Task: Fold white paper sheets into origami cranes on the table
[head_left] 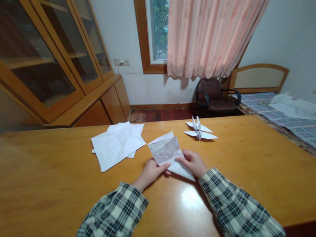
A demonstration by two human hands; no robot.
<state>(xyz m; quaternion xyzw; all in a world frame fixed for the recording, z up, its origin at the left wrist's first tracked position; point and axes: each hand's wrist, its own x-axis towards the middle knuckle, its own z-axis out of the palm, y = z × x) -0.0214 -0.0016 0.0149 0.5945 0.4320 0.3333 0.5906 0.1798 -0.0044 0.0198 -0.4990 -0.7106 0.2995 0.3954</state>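
Both my hands hold a partly folded white paper (pixel 168 152) just above the wooden table (pixel 52 179). My left hand (pixel 151 172) pinches its lower left edge with closed fingers. My right hand (pixel 194 163) grips its right side, fingers curled over a pointed flap that reaches down toward me. A finished white paper crane (pixel 199 129) stands on the table beyond my right hand. A loose pile of creased white sheets (pixel 117 144) lies to the left of the folded paper.
A glass-door wooden cabinet (pixel 36 60) lines the left wall. Past the table's far edge stand a dark office chair (pixel 213 95), a window and a pink curtain (pixel 215 21). A bed with a checked cover (pixel 310 125) runs along the right.
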